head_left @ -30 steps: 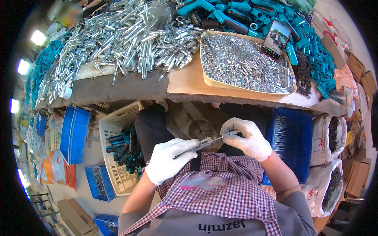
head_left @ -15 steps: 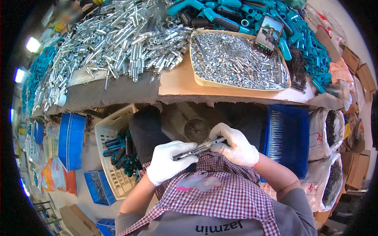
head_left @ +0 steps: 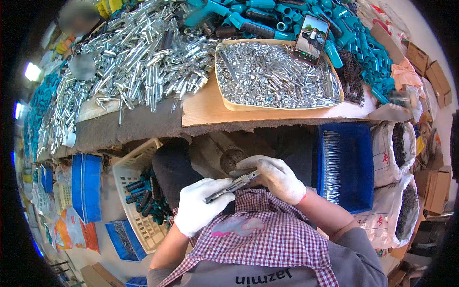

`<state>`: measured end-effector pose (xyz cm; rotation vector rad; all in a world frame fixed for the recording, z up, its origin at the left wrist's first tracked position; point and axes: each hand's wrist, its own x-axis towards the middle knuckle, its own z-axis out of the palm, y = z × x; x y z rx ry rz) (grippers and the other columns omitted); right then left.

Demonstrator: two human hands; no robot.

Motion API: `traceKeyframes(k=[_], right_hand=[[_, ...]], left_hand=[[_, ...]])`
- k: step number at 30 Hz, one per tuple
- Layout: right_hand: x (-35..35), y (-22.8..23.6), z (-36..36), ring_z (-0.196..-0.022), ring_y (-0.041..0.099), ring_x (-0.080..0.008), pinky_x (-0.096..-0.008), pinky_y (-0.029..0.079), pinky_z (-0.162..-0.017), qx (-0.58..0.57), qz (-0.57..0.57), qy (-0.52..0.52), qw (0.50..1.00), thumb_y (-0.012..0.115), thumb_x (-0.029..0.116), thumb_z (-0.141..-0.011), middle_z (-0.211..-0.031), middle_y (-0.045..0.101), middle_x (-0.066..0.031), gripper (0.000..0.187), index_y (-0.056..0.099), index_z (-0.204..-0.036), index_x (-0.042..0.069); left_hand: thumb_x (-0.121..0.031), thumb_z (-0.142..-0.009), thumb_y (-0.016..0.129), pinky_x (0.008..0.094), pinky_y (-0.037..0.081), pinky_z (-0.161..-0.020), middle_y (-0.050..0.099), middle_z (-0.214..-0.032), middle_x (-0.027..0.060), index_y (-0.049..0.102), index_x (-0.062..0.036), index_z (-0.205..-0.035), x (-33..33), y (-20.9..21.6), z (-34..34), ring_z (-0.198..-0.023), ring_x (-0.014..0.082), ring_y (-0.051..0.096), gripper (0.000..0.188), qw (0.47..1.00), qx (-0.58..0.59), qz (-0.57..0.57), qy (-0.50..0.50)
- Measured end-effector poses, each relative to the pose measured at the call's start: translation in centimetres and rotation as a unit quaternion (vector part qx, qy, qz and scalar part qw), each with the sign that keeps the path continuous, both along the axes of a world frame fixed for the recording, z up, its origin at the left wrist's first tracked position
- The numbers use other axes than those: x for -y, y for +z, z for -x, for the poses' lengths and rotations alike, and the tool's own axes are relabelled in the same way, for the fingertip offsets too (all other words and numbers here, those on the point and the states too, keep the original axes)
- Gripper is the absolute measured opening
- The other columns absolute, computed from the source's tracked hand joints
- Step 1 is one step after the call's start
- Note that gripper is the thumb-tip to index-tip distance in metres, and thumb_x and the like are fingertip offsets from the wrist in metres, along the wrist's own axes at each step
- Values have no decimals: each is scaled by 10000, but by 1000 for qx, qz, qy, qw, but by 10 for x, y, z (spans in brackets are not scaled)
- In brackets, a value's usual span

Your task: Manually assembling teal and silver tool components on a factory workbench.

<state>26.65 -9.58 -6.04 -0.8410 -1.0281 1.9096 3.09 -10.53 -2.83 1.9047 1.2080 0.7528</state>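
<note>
Metal part: tilted more steeply than half a second ago; held between both hands, just above the apron, probably for a close view.
Left hand: gloved in white; grasping the lower end between thumb and fingers, probably as the steadying support.
Right hand: reaching farther across than half a second ago; now at the upper end, fingers stretched past it; cannot tell whether gripping or only pressing.
Apron: checked, bearing a grey-and-pink patch.
Blue bin: close by on the right; holding thin rods side by side, probably aligned for easy picking.
Cream basket: tilted on the left; holding black-and-teal handles.
Tray: on the table, full of small metal pieces; rim probably keeping contents from scattering.
Phone: leaning at the tray's far right corner, screen lit, probably angled for viewing.
Metal tubes: heaped left of the tray.
Shirt: grey; dark lettering, upside down in view, not copied.
White sacks: on the right; red printed characters, not copied.
</note>
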Motion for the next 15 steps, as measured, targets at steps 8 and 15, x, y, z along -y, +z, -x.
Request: traceKeyframes(k=[8, 15], right_hand=[[2, -21, 19, -1183, 573, -213, -369, 435, -1040, -2, -27, 21, 999, 400, 465, -1054, -1277, 619, -145, 594, 528, -1373, -20], [-54, 50, -4, -1203, 586, -227, -362, 433, -1053, 171, -253, 21, 952, 493, 358, -1039, -1269, 642, -146, 475, 557, -1364, 17]], left_hand=[[-177, -756, 800, 324, 541, -682, 709, -861, 163, 741, -7, -1025, -5, -10, -7, -735, 271, 699, 324, 1000, 16, 2, -6], [-136, -722, 810, 338, 545, -689, 713, -852, 162, 737, 11, -993, -7, 3, 6, -730, 290, 696, 317, 994, 65, -56, 63]])
